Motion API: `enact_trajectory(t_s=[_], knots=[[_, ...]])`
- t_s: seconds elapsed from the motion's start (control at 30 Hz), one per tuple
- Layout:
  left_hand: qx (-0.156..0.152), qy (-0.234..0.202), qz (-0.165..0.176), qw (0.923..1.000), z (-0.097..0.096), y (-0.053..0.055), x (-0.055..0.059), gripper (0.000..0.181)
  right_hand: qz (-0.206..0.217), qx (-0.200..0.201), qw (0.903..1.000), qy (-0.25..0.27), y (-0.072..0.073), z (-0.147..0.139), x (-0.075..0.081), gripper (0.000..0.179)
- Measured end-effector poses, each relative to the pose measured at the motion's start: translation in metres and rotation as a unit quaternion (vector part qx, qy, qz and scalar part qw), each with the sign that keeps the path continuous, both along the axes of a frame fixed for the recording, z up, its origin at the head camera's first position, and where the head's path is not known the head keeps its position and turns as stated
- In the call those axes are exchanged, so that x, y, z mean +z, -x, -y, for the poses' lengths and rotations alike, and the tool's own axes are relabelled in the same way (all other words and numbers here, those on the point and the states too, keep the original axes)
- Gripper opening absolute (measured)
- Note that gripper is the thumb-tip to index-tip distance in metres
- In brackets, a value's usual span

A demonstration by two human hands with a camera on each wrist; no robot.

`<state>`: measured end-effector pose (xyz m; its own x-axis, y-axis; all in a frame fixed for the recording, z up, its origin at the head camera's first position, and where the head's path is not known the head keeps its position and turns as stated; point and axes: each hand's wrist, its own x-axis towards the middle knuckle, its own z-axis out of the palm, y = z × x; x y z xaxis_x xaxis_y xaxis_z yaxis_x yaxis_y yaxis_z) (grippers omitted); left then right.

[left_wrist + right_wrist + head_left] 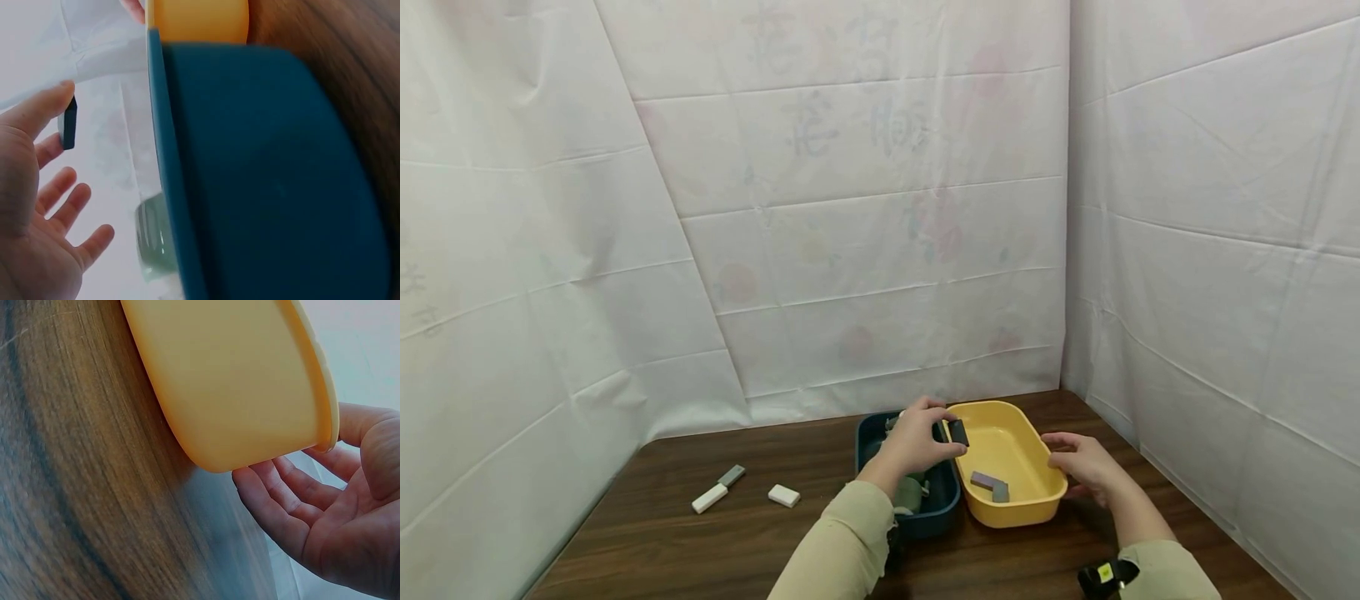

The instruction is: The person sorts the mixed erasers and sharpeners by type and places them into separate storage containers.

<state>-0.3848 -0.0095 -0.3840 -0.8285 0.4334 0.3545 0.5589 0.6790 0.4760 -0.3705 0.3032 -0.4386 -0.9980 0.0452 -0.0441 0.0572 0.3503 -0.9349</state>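
Observation:
My left hand (917, 442) pinches a small dark rectangular block (958, 432) between thumb and fingertip, above the rims where the two bins meet. In the left wrist view the dark block (68, 125) stands on edge in that pinch, the other fingers spread apart. My right hand (1090, 468) grips the right rim of the yellow bin (1018, 515). The right wrist view has its thumb at the rim and its fingers below, against the outer wall. Inside the yellow bin lie a purple block (985, 480) and a grey block (1001, 492), touching.
A dark blue bin (934, 523) stands left of the yellow one, holding a green object (907, 497), partly hidden by my left arm. On the wooden table's left lie white blocks (710, 498) (784, 496) and a grey-green block (732, 476). White sheeting (880, 250) encloses the table.

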Motion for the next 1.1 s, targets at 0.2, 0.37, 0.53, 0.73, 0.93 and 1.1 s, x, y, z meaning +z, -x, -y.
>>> enact_trajectory(t_s=[0.2,0.37,0.53,0.73,0.93,1.1], knots=[[0.012,-0.010,0.015,0.9998,-0.015,-0.002,-0.003,0.045,-0.003,-0.001,1.0000,-0.003,0.001,0.000,-0.001,0.058],[0.015,0.013,0.009,0.9998,-0.024,-0.003,-0.009,0.046,0.005,-0.006,1.0000,-0.005,0.002,0.000,-0.002,0.057],[0.009,0.025,0.014,0.9996,-0.028,-0.004,-0.010,0.047,0.006,-0.007,0.9999,-0.006,0.002,0.000,-0.003,0.056],[0.001,0.020,0.026,0.9995,-0.029,-0.005,-0.009,0.055,0.008,-0.006,0.9999,-0.011,0.001,0.001,-0.001,0.056],[0.006,0.012,0.019,0.9997,-0.028,-0.005,-0.009,0.055,0.009,-0.005,0.9999,-0.011,0.002,0.001,0.000,0.057],[0.005,0.010,0.014,0.9998,-0.027,-0.005,-0.009,0.057,0.008,-0.005,0.9999,-0.011,0.002,0.001,0.000,0.057]])
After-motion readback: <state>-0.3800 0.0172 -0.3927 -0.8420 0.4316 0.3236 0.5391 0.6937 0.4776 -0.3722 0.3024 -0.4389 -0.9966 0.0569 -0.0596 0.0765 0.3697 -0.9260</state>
